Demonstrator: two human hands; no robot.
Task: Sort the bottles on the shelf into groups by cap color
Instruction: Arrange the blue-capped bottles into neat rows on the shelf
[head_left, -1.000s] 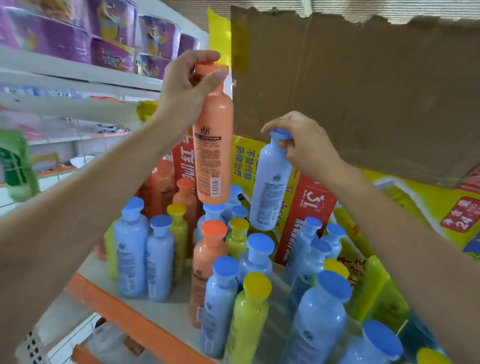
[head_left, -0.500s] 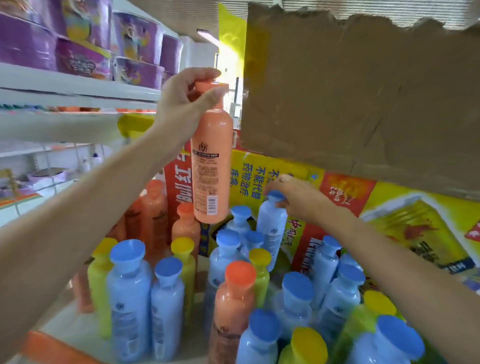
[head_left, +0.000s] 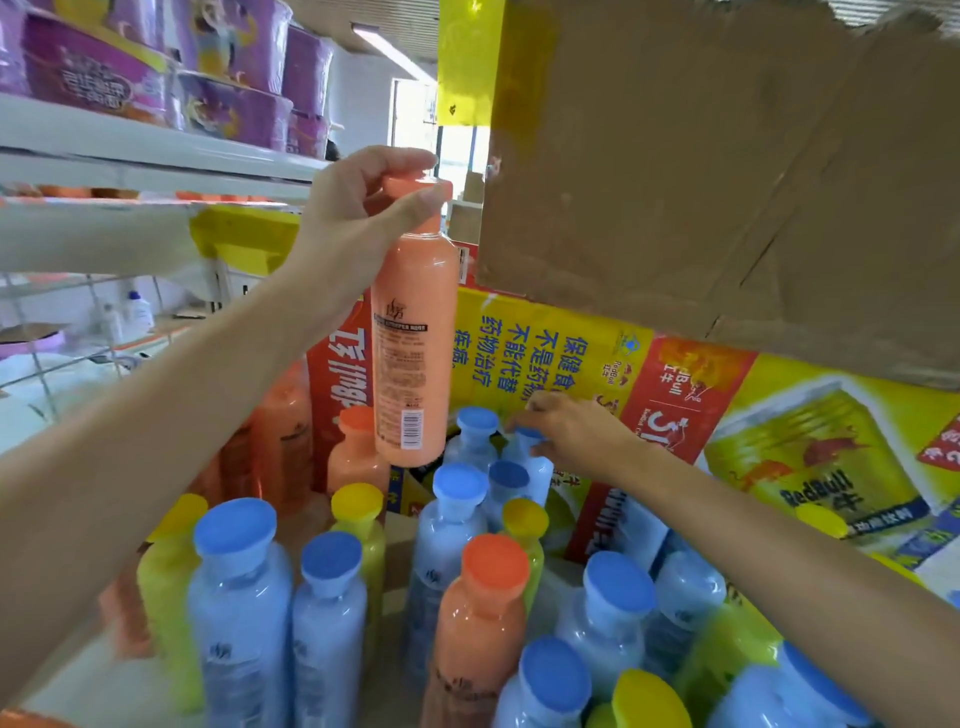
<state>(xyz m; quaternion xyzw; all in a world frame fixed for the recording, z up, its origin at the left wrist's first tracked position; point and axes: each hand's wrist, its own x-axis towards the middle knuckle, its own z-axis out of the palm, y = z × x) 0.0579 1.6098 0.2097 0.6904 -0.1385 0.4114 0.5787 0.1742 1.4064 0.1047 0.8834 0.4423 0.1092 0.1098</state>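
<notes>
Left hand (head_left: 358, 208) grips orange bottle (head_left: 415, 338) before Red Bull carton (head_left: 545, 358); right hand (head_left: 576, 431) pinches blue-capped bottle (head_left: 542, 470) at carton's foot; cardboard sheet (head_left: 701, 182) overhangs

Bare forearms (head_left: 171, 415); left hand (head_left: 358, 213) and right hand (head_left: 576, 434) bare, thumbnail (head_left: 434, 193) seemingly short.

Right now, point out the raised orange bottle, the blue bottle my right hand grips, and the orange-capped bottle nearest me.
raised orange bottle (head_left: 405, 358), head view, on its label.
gripped blue bottle (head_left: 541, 469), head view, on its shoulder.
front orange-capped bottle (head_left: 496, 567), head view, on its cap.
</notes>
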